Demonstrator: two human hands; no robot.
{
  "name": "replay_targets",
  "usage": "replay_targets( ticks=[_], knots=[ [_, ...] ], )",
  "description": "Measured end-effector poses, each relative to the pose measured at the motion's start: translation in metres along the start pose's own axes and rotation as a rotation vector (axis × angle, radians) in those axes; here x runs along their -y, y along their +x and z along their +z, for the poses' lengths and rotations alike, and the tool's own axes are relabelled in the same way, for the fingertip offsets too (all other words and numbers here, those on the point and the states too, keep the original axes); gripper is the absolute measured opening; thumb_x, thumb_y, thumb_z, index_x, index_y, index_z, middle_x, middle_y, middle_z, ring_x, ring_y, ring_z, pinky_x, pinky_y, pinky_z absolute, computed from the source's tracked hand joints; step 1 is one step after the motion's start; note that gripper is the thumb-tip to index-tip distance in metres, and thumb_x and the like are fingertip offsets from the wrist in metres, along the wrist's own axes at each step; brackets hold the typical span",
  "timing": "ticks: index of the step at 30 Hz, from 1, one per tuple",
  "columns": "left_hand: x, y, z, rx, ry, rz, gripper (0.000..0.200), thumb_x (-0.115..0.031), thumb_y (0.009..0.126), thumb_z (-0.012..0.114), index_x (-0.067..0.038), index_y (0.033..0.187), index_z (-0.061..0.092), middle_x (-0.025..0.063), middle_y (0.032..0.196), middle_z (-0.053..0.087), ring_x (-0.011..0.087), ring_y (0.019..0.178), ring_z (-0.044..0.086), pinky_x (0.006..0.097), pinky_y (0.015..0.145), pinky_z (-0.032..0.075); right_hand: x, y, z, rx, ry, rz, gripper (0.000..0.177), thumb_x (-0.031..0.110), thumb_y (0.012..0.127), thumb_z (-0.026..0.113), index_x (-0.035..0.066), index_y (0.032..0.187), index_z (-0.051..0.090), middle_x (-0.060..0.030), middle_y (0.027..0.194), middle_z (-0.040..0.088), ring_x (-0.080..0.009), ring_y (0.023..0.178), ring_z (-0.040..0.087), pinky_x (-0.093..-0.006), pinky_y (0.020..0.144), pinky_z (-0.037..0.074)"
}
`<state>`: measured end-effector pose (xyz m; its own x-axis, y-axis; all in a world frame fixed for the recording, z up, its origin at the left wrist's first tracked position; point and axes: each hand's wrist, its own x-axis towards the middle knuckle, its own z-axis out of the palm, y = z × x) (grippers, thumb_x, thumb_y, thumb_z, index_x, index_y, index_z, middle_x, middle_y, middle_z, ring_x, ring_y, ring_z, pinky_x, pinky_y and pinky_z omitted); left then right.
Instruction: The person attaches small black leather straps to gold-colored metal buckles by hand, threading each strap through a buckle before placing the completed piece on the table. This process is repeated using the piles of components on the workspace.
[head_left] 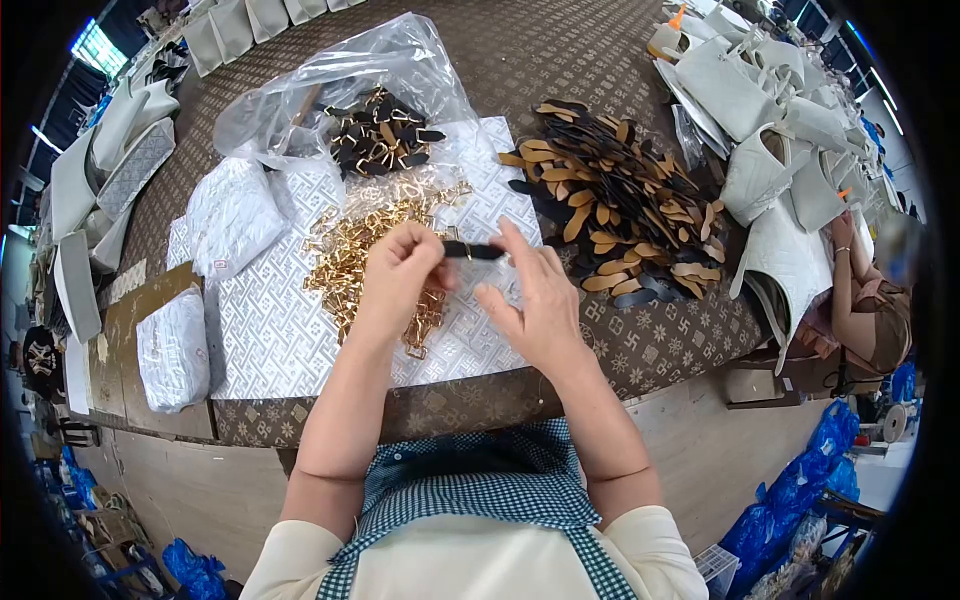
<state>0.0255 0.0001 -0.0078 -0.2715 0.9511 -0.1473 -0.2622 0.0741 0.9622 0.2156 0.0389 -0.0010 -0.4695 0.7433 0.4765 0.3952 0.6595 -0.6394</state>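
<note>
**benchnewbie:** Crowded workshop counter (560,60) under brown patterned cloth, with a white embossed sheet (270,330) laid across the middle. Trying to get this bit neat. Got a short black strap (475,250) held up just above the sheet, over the heap of gold buckles (345,250). Left hand (400,270) with its grip clamped on one end, fingertips pressed together. Right hand (535,300) only half on it, grip apart, just a forefinger against the other end. Any tips?

**strapdad:** Would hold that left pinch right at the tip and level the strap before feeding anything on. Probably worth closing the right grip on the free end too, to stop any twisting. Can't tell from this angle about a buckle threaded on or not, too small and half hidden behind fingers. Also, pull one buckle clear of the heap first rather than fishing blind. Leave the black-and-tan tab pile (620,210) and the open plastic bag (385,120) well apart from the working spot. And mind the neighbour's arm (850,290) beside the white bags (770,150) over on the right.
</note>
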Motion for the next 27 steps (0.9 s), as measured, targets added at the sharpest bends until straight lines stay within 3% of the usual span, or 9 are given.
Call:
replay_targets(
  ticks=[2, 4, 8, 11, 14, 20, 23, 26, 27],
  knots=[
    [-0.005, 0.008, -0.002, -0.204, -0.203, 0.200, 0.015, -0.017, 0.099, 0.056, -0.002, 0.099, 0.057, 0.0085, 0.082, 0.064, 0.0144, 0.068, 0.064, 0.0276, 0.061, 0.054, -0.006, -0.006, -0.010, -0.061, 0.032, -0.003, 0.064, 0.026, 0.085, 0.071, 0.002, 0.139, 0.046, -0.0131, 0.114, 0.065, -0.0316, 0.099, 0.059, -0.0404, 0.083, 0.051],
    [-0.024, 0.007, 0.003, -0.308, -0.224, 0.265, 0.043, -0.022, 0.100, 0.056, 0.002, 0.134, 0.047, 0.0101, 0.093, 0.064, 0.0145, 0.069, 0.063, 0.0271, 0.061, 0.054, -0.012, -0.012, -0.027, -0.072, 0.029, 0.043, 0.055, 0.021, 0.085, 0.070, 0.002, 0.134, 0.051, -0.0131, 0.113, 0.065, -0.0312, 0.100, 0.058, -0.0399, 0.085, 0.050],
    [0.004, 0.013, -0.006, -0.301, 0.438, 0.324, 0.046, -0.024, 0.093, 0.066, 0.000, 0.130, 0.054, 0.0104, 0.099, 0.062, 0.0177, 0.079, 0.062, 0.0304, 0.068, 0.051, -0.031, -0.028, -0.064, -0.157, -0.119, 0.214, 0.024, 0.009, 0.085, 0.067, 0.002, 0.108, 0.067, -0.0113, 0.106, 0.066, -0.0290, 0.097, 0.058, -0.0386, 0.083, 0.048],
    [0.016, 0.017, -0.001, -0.187, 1.069, 0.591, 0.030, -0.018, 0.084, 0.070, -0.008, 0.112, 0.068, 0.0098, 0.106, 0.059, 0.0288, 0.104, 0.054, 0.0434, 0.093, 0.042, -0.044, -0.041, -0.094, -0.106, -0.397, 0.237, 0.022, 0.007, 0.084, 0.067, 0.005, 0.107, 0.068, -0.0092, 0.106, 0.064, -0.0292, 0.099, 0.055, -0.0393, 0.087, 0.046],
    [0.019, 0.016, 0.009, -0.236, 1.363, 0.547, 0.025, -0.021, 0.081, 0.071, -0.008, 0.102, 0.071, 0.0078, 0.107, 0.060, 0.0262, 0.108, 0.052, 0.0463, 0.096, 0.036, -0.054, -0.054, -0.108, -0.058, -0.481, 0.302, 0.023, 0.008, 0.081, 0.068, 0.006, 0.104, 0.069, -0.0080, 0.109, 0.062, -0.0303, 0.102, 0.054, -0.0405, 0.088, 0.046],
    [0.014, 0.014, 0.012, -0.188, 1.297, 0.519, 0.012, -0.015, 0.079, 0.070, -0.007, 0.086, 0.066, 0.0062, 0.100, 0.061, 0.0274, 0.102, 0.055, 0.0448, 0.094, 0.038, -0.067, -0.061, -0.107, -0.073, -0.464, 0.270, 0.019, 0.007, 0.076, 0.072, 0.006, 0.094, 0.069, -0.0076, 0.103, 0.063, -0.0300, 0.098, 0.055, -0.0400, 0.086, 0.046],
    [0.018, 0.017, 0.007, -0.055, 1.031, 0.589, 0.014, -0.011, 0.077, 0.071, -0.005, 0.085, 0.062, 0.0092, 0.090, 0.061, 0.0280, 0.097, 0.055, 0.0429, 0.089, 0.040, -0.064, -0.056, -0.110, -0.050, -0.459, 0.280, 0.015, 0.005, 0.075, 0.072, 0.003, 0.087, 0.064, -0.0071, 0.099, 0.064, -0.0291, 0.097, 0.055, -0.0395, 0.084, 0.046],
    [0.010, 0.000, 0.016, -0.051, 0.419, 0.205, 0.015, -0.008, 0.085, 0.071, -0.002, 0.095, 0.062, 0.0012, 0.088, 0.064, 0.0128, 0.080, 0.060, 0.0279, 0.068, 0.048, -0.057, -0.048, -0.105, -0.025, -0.354, 0.308, 0.013, 0.003, 0.077, 0.071, 0.003, 0.084, 0.060, -0.0080, 0.094, 0.064, -0.0275, 0.093, 0.056, -0.0374, 0.081, 0.046],
    [0.011, -0.002, 0.021, -0.060, 0.183, 0.228, 0.015, -0.007, 0.088, 0.070, -0.001, 0.099, 0.063, -0.0006, 0.087, 0.064, 0.0074, 0.077, 0.059, 0.0218, 0.067, 0.047, -0.047, -0.043, -0.099, -0.043, -0.229, 0.394, 0.010, 0.000, 0.084, 0.067, 0.002, 0.088, 0.058, -0.0073, 0.088, 0.065, -0.0202, 0.082, 0.059, -0.0319, 0.075, 0.048]
  ],
)
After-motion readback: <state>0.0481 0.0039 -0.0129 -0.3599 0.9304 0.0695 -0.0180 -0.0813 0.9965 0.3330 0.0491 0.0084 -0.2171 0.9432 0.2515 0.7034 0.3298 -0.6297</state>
